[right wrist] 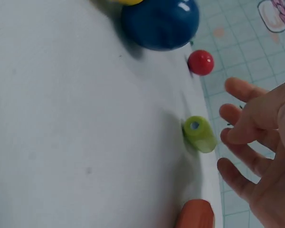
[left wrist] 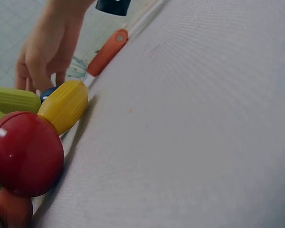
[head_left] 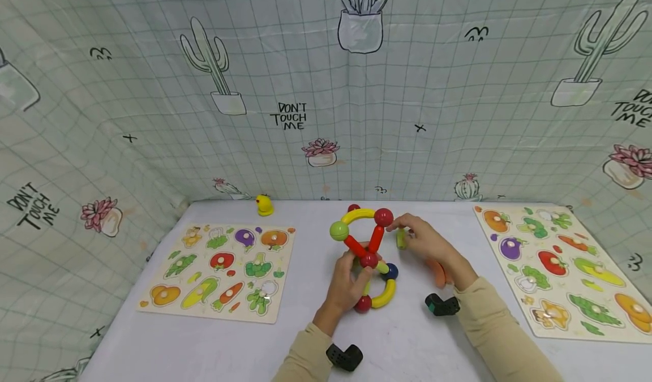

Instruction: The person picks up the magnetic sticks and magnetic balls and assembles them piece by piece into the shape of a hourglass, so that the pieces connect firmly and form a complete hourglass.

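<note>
My left hand (head_left: 342,288) grips a magnetic ball-and-stick model around its middle red ball (head_left: 369,260). Two red sticks (head_left: 376,240) rise from that ball to a light green ball (head_left: 339,231) and another red ball (head_left: 384,217), joined over the top by a yellow curved stick (head_left: 358,214). Lower down, a blue ball (head_left: 390,271) and a second yellow curved stick (head_left: 385,295) form part of a loop near the table. Just right of the model, my right hand (head_left: 424,239) hovers with fingers spread and bent, apart from a short green stick (right wrist: 199,134) on the table.
Orange sticks (head_left: 438,273) lie under the right forearm. A loose red ball (right wrist: 200,62) is farther back. Vegetable puzzle boards stand left (head_left: 214,271) and right (head_left: 565,274). A yellow toy duck (head_left: 264,205) sits at the back edge, before a patterned cloth (head_left: 397,161).
</note>
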A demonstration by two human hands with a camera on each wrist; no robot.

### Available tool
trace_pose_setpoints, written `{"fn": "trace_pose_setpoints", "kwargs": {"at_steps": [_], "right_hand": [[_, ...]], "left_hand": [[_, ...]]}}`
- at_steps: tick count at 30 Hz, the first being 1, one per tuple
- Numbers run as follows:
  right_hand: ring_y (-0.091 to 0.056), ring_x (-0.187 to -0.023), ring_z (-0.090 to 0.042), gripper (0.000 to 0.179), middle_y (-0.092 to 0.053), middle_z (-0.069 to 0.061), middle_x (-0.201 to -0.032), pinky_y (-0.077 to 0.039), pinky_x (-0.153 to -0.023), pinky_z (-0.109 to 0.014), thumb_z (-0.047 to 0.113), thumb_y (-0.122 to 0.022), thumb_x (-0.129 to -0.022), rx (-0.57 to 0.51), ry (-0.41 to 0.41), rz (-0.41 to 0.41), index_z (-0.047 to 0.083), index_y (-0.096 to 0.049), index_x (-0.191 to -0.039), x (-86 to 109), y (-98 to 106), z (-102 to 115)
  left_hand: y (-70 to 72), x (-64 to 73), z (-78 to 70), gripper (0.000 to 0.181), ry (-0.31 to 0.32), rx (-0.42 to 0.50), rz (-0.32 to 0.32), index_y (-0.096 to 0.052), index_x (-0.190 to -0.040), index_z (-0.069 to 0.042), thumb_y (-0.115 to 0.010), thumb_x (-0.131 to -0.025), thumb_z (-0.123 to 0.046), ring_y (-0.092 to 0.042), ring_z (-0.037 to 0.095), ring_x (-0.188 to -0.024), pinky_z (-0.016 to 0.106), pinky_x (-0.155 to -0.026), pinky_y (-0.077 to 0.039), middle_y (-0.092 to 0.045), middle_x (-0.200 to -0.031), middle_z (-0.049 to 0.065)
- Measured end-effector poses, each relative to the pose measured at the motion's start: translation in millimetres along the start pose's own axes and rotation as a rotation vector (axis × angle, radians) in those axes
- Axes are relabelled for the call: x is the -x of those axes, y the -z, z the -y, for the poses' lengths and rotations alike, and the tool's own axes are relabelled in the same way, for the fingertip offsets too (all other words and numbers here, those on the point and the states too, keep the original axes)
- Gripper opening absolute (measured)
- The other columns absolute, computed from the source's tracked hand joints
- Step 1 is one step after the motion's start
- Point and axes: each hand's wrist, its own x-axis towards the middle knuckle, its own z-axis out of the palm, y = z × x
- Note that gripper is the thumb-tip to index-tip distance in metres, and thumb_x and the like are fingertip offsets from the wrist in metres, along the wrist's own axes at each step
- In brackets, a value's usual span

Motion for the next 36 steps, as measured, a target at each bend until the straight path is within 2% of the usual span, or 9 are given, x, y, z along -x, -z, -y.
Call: {"fn": "trace_pose_setpoints", "kwargs": {"at_steps": [3, 9, 16, 22, 26, 29, 33, 36], "right_hand": [[-0.048, -0.108, -0.032, 0.043, -0.060, -0.012, -0.116, -0.040, -0.094, -0.052, -0.015, -0.045, -0.076, 0.087, 0.017, 0.018, 0.006, -0.065, -0.108, 4.2, -1, -1], [-0.045, -0.103, -0.031, 0.039, -0.060, -0.011, -0.114, -0.041, -0.088, -0.049, -0.013, -0.053, -0.076, 0.224, -0.006, -0.005, 0.010, -0.068, -0.105, 9.3, -4, 1], [-0.046, -0.098, -0.028, 0.025, -0.062, -0.010, -0.108, -0.043, -0.085, -0.044, -0.005, -0.062, -0.079, 0.294, -0.024, -0.052, 0.011, -0.070, -0.097, 10.4, -9, 1], [-0.045, -0.092, -0.025, 0.018, -0.062, -0.008, -0.100, -0.043, -0.079, -0.039, 0.006, -0.071, -0.080, 0.329, -0.054, -0.056, 0.012, -0.069, -0.097, 11.4, -12, 3], [-0.048, -0.090, -0.023, 0.018, -0.061, -0.004, -0.094, -0.044, -0.078, -0.039, 0.015, -0.073, -0.081, 0.336, -0.091, -0.065, 0.011, -0.068, -0.098, 11.2, -13, 2], [-0.052, -0.083, -0.020, 0.021, -0.062, -0.004, -0.089, -0.045, -0.074, -0.036, 0.019, -0.072, -0.082, 0.293, -0.126, -0.090, 0.008, -0.067, -0.099, 12.5, -14, 1], [-0.052, -0.074, -0.016, 0.025, -0.063, -0.005, -0.087, -0.043, -0.067, -0.030, 0.021, -0.072, -0.083, 0.219, -0.141, -0.169, 0.007, -0.066, -0.102, 15.3, -15, 0], [-0.052, -0.075, -0.018, 0.027, -0.063, -0.005, -0.086, -0.041, -0.066, -0.028, 0.024, -0.072, -0.083, 0.173, -0.154, -0.250, 0.007, -0.066, -0.104, 16.6, -15, -1]], "left_hand": [[0.8, 0.0, 1.1, 0.043, -0.016, 0.005, -0.018, -0.053, -0.123, -0.004, -0.045, -0.081, -0.011, -0.060, 0.022, -0.099, 0.036, -0.096, -0.045, -0.067, -0.107, 0.010], [0.1, -0.2, 2.6, 0.043, -0.020, -0.001, -0.040, -0.052, -0.126, -0.005, -0.047, -0.083, -0.012, -0.059, 0.022, -0.101, 0.035, -0.096, -0.047, -0.064, -0.114, 0.011], [0.5, -0.8, 0.9, 0.043, 0.010, -0.026, -0.047, -0.051, -0.128, -0.006, -0.052, -0.085, -0.013, -0.059, 0.020, -0.106, 0.035, -0.098, -0.046, -0.064, -0.113, 0.008], [0.2, -0.2, 0.4, 0.043, 0.004, -0.021, -0.054, -0.050, -0.129, -0.006, -0.054, -0.087, -0.012, -0.059, 0.020, -0.106, 0.035, -0.098, -0.046, -0.063, -0.116, 0.008], [-0.3, -0.1, 0.6, 0.043, 0.025, -0.028, -0.052, -0.049, -0.130, -0.007, -0.055, -0.088, -0.013, -0.058, 0.019, -0.108, 0.034, -0.098, -0.046, -0.062, -0.118, 0.007], [-0.4, 0.1, 0.6, 0.044, 0.046, -0.031, -0.048, -0.048, -0.131, -0.008, -0.056, -0.088, -0.014, -0.057, 0.019, -0.111, 0.034, -0.099, -0.045, -0.062, -0.119, 0.007], [-0.6, -0.1, 0.8, 0.044, 0.044, -0.036, -0.055, -0.048, -0.131, -0.008, -0.057, -0.088, -0.012, -0.058, 0.019, -0.111, 0.035, -0.100, -0.045, -0.062, -0.120, 0.006], [-1.0, -0.5, 0.5, 0.045, 0.044, -0.038, -0.059, -0.048, -0.132, -0.009, -0.058, -0.088, -0.012, -0.057, 0.018, -0.112, 0.036, -0.100, -0.045, -0.062, -0.121, 0.006]]}}
